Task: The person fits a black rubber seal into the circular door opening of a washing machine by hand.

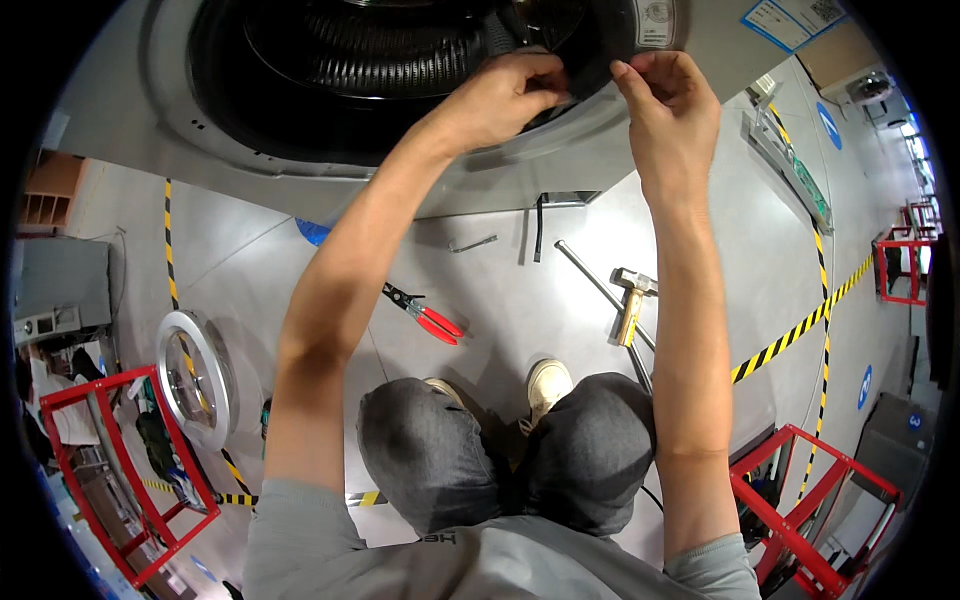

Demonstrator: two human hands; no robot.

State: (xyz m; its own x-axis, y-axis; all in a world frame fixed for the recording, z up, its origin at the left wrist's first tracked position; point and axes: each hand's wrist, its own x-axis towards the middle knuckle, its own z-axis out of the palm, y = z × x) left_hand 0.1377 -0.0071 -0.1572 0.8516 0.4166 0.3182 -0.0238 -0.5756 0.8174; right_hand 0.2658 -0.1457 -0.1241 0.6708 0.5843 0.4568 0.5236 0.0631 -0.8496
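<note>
A grey front-loading washing machine (pixel 350 192) fills the top of the view, its round opening facing me without a door. Inside the opening shows the ribbed metal drum (pixel 390 62), with a dark rubber door seal (pixel 225 85) around it. My left hand (pixel 508 98) is at the lower right of the opening, its fingers pinched together against the dark seal. My right hand (pixel 675 100) is closed beside the right rim, with thumb and fingertips drawn together near its edge. Whatever is between the fingers of either hand is too small or hidden to make out.
On the floor lie red-handled pliers (pixel 425 315), a small wrench (pixel 473 243), a hammer (pixel 632 300) and a long metal bar (pixel 590 272). A round washer door (pixel 226 390) stands at left by a red frame (pixel 130 480). Another red frame (pixel 810 510) is at lower right.
</note>
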